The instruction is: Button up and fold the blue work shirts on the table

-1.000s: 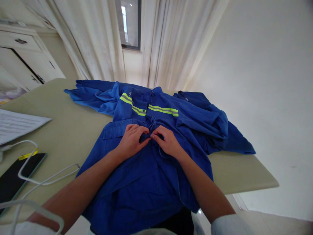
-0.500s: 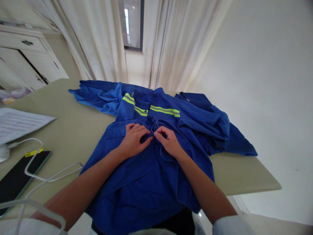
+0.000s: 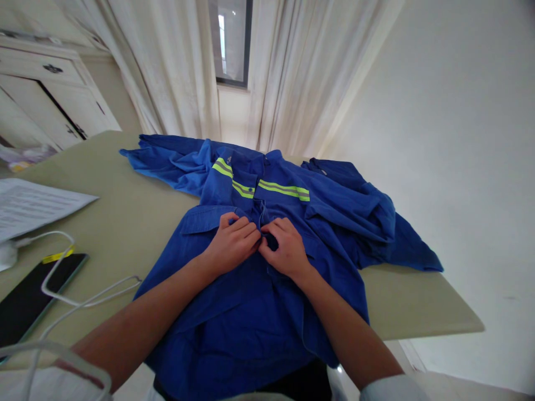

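A blue work jacket (image 3: 234, 312) with yellow-green and grey reflective strips lies front up across the table, its hem hanging over the near edge. Its front placket is gripped by my left hand (image 3: 234, 240), whose fingers are bent and closed on the cloth. Right beside it, my right hand (image 3: 285, 246) pinches the placket's other edge between thumb and fingers. The two hands' fingertips meet at the middle of the jacket. Any button under them is hidden. Above the hands the placket edge stands up in a small fold, and a dark snap shows near the chest strip.
On the left of the table (image 3: 121, 223) lie a printed paper sheet (image 3: 42, 206), a dark phone (image 3: 37, 295) and a white cable (image 3: 67, 301). Another folded dark blue garment (image 3: 334, 169) lies behind the right sleeve. Curtains (image 3: 167, 67) and a wall (image 3: 468, 167) stand beyond.
My hands have come closer together, and the right hand's fingers have curled over the placket edge. The left fingers have closed more. The view has shifted slightly.
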The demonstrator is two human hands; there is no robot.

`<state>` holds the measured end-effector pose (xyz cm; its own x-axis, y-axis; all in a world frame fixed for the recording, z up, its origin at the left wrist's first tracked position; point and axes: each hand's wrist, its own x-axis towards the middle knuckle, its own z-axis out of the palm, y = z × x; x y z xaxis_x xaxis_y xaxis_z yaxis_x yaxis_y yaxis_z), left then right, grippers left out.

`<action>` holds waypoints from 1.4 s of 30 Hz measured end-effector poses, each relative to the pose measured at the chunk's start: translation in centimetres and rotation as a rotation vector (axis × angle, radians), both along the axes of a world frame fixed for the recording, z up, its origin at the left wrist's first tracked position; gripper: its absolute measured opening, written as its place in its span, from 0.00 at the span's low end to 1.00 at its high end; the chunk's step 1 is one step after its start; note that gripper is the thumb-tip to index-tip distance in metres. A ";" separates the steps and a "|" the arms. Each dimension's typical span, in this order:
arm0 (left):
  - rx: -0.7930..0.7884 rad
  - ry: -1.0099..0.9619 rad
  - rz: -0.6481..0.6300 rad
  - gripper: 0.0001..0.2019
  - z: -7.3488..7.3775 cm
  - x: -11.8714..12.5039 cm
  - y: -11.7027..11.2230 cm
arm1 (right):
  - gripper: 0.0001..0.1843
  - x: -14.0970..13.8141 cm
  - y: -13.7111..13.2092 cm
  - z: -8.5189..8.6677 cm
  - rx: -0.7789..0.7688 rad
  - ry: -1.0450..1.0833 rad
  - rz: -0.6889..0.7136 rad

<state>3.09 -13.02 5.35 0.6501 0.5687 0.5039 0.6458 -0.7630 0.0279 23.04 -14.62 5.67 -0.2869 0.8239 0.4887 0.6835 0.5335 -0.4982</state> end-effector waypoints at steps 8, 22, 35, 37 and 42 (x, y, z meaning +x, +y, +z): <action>0.019 0.037 0.057 0.04 0.0 0.4 -0.2 | 0.05 -0.2 0.5 -0.6 -0.041 -0.017 -0.064; 0.046 0.064 0.106 0.04 -0.5 0.7 -0.2 | 0.15 -0.4 0.2 -0.3 -0.130 -0.049 -0.068; -0.022 -0.004 0.065 0.01 -0.9 0.7 0.0 | 0.05 -0.6 -0.1 -0.1 -0.127 -0.276 -0.175; -0.058 -0.037 0.045 0.01 -1.0 0.5 0.1 | 0.05 -0.7 -0.2 0.0 -0.117 -0.282 -0.192; 0.023 -0.009 0.026 0.02 -1.0 0.8 0.0 | 0.03 -1.1 -0.7 0.8 -0.107 -0.417 -0.232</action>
<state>3.89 -13.05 4.30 0.6311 0.5732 0.5227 0.6650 -0.7466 0.0159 21.94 -15.29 6.44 -0.2434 0.9286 0.2801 0.9313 0.3045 -0.2000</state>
